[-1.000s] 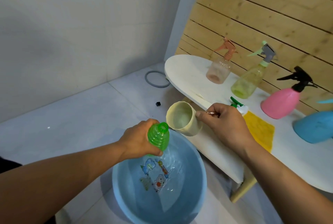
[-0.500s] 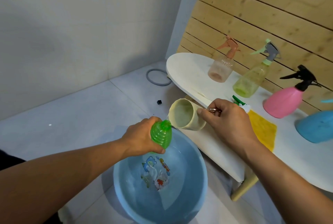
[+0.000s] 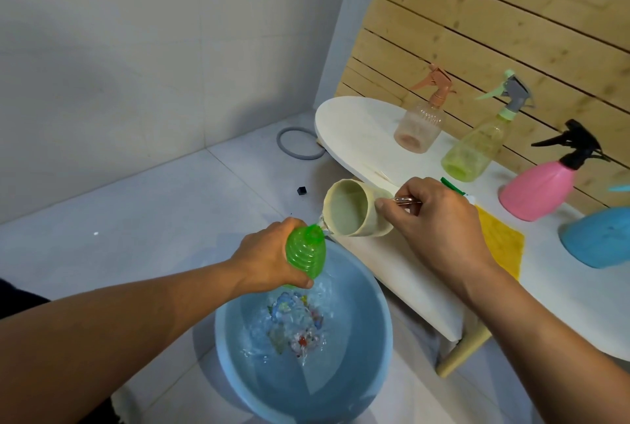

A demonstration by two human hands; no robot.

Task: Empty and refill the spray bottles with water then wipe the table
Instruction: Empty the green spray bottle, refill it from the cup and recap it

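My left hand [image 3: 269, 261] grips a green ribbed spray bottle [image 3: 305, 255] with no spray head, held over a blue basin [image 3: 371, 365] of rippling water. A cream cup [image 3: 354, 209] is tipped in my right hand [image 3: 436, 222], its lip at the green bottle's open neck, and a thin stream of water runs there. On the white table [image 3: 361, 137] stand a peach spray bottle [image 3: 421, 125], a pale green spray bottle [image 3: 474, 151], a pink spray bottle [image 3: 542, 188] and a blue bottle [image 3: 600, 236]. A yellow cloth [image 3: 501, 246] lies on the table.
A green spray head [image 3: 451, 185] lies on the table behind my right hand. A grey ring [image 3: 296, 144] and a small black piece [image 3: 301, 190] lie on the tiled floor. A wooden slat wall [image 3: 494, 25] backs the table; its leg [image 3: 460, 352] stands near the basin.
My right hand has tipped the cup further, bringing its lip down to the green bottle's neck. Water now runs out and the basin's surface ripples more.
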